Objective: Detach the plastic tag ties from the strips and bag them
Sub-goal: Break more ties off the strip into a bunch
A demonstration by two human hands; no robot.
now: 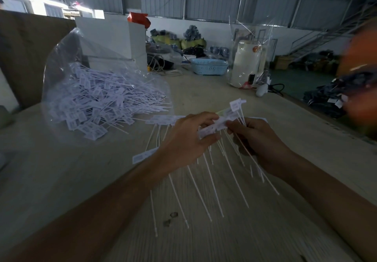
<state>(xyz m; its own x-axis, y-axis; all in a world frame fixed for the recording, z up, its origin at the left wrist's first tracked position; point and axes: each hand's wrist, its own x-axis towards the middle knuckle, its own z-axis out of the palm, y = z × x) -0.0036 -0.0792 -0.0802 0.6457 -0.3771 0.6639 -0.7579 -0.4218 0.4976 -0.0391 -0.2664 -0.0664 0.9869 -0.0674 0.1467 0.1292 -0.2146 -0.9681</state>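
My left hand point(188, 137) grips a white strip of tag ties point(212, 128) just above the table, its thin tails fanning down toward me. My right hand point(257, 139) pinches the strip's right end, and several loose ties stick up and hang from its fingers; one tag head point(236, 104) stands above them. Another strip point(161, 120) lies flat behind my left hand, and a short piece point(143, 155) lies to its left. A clear plastic bag point(98, 96) full of detached white ties lies open at the left of the table.
The wooden table point(224, 237) carries a white box point(114, 41) behind the bag, a blue basket point(208, 66) and a clear bag around a white cylinder point(246, 62) at the back. An orange blurred shape point(361, 68) fills the right edge. Two small dark scraps point(170, 219) lie near me.
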